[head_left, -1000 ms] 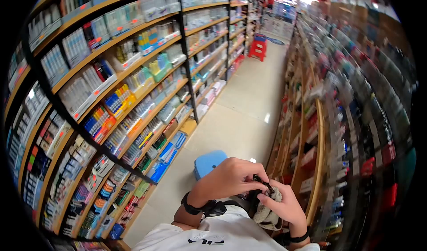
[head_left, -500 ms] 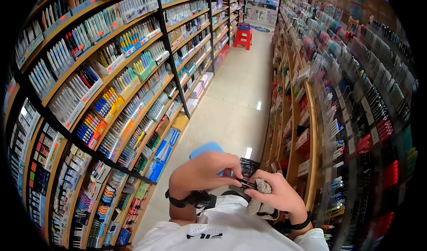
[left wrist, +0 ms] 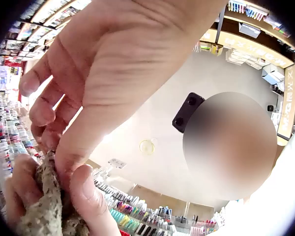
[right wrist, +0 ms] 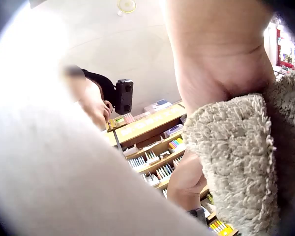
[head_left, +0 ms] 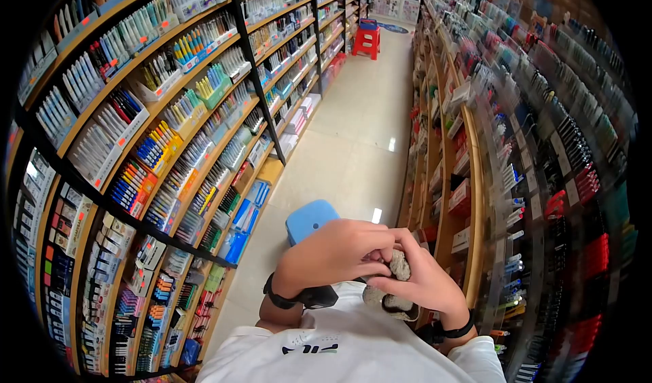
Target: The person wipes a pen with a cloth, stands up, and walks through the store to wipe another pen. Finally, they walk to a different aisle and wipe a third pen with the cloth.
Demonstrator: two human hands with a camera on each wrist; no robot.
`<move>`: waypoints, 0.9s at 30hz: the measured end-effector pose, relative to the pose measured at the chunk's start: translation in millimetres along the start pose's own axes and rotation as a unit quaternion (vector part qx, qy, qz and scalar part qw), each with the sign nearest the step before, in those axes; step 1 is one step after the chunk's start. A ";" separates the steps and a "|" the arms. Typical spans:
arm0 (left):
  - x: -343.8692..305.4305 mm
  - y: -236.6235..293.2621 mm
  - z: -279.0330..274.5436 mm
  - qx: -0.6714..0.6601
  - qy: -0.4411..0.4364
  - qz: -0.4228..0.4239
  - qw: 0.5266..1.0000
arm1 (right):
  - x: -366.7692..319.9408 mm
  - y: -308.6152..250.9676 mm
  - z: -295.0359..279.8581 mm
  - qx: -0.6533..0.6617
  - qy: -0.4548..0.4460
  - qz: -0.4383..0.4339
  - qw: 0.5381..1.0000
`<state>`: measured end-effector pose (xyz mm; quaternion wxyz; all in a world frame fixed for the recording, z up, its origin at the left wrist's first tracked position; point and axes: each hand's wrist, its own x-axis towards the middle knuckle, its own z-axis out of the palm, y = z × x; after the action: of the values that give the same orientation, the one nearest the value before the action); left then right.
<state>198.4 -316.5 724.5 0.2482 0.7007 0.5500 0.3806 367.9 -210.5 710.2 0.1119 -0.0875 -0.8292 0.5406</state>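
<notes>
A fuzzy grey-beige fabric piece (head_left: 401, 266), woolly in texture, is held close in front of the white shirt. My right hand (head_left: 429, 281) grips it, with the thumb on the near side. From the left, my left hand (head_left: 339, 250) meets it with curled fingers; in the left wrist view its thumb and fingertips pinch at the upper edge of the fuzzy fabric (left wrist: 42, 206). Between the two hands, the fingers hide most of the pinched spot. In the right wrist view a thick fold of the fabric (right wrist: 231, 152) hangs beneath the hand.
Shelves of pens (head_left: 159, 142) line the left side of a narrow aisle. A wooden-edged rack (head_left: 475, 179) with dense rows of pens runs along the right. A blue stool (head_left: 309, 219) stands just beyond the hands, and a red stool (head_left: 367, 42) farther down the tiled floor (head_left: 339, 159).
The left hand has moved in against the right hand and fabric; the small dark piece seen between its fingers earlier is now hidden. The head view has shifted slightly along the aisle.
</notes>
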 end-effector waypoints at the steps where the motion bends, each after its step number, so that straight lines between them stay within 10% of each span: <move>1: 1.9 2.4 0.5 0.002 -0.002 -0.005 1.000 | -0.1 0.9 -0.9 -0.011 0.001 0.002 1.000; 15: 9.0 3.3 10.3 0.006 0.062 0.078 0.995 | -2.9 -4.9 -4.9 -0.072 0.024 0.046 0.996; 21: -3.0 7.5 -12.3 -0.022 0.085 -0.009 0.996 | -2.2 -17.8 -7.2 -0.114 0.051 0.083 0.989; 27: -14.8 -1.7 -28.6 -0.036 0.248 0.017 0.968 | -2.6 -17.0 -15.2 -0.082 0.069 0.087 0.991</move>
<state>172.8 -332.3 736.1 0.1223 0.5843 0.5684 0.5662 374.3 -204.6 731.5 0.1138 -0.2046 -0.8503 0.4713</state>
